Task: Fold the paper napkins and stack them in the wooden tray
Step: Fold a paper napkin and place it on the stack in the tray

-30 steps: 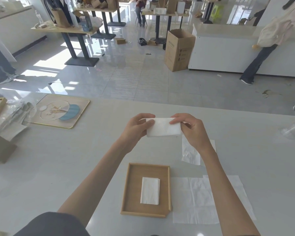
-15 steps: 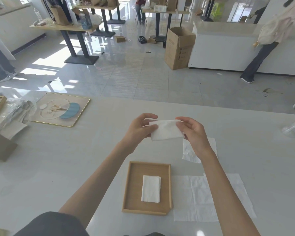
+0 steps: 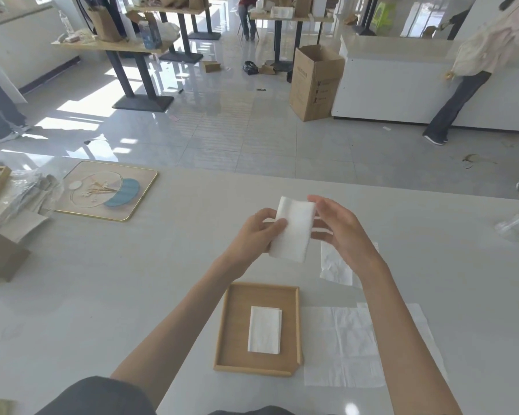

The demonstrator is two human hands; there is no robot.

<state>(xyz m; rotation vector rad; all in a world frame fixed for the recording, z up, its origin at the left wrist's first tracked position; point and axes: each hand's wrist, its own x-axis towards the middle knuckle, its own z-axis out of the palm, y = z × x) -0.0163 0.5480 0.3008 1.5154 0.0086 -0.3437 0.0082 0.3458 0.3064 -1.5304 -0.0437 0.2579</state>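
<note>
Just above the centre of the frame a folded napkin [image 3: 292,229] is held up in the air over the pale table [image 3: 132,295], standing on its short end and tilted a little to the right. The left hand [image 3: 256,235] pinches it along its left edge, thumb across the front face and the other fingers behind. The right hand [image 3: 339,232] sits at the napkin's right edge with its fingers loosely spread; its fingertips appear to touch the upper right corner, though whether they actually grip I cannot tell.

Below the hands, in the lower centre, the wooden tray [image 3: 232,330] lies flat on the table, and one folded napkin [image 3: 265,330] already rests inside it, lengthwise, nearer the tray's right wall than its left. Just right of the tray an unfolded napkin [image 3: 351,345] is spread flat on the table, partly crossed by the right forearm. Another flat sheet [image 3: 334,265] lies further up, mostly hidden behind the right wrist.

Far off in the left of the frame a gold-rimmed board [image 3: 108,190] sits on the same table. Beyond the table's far edge, on the tiled floor in the upper right, stands an open cardboard box [image 3: 315,85]
</note>
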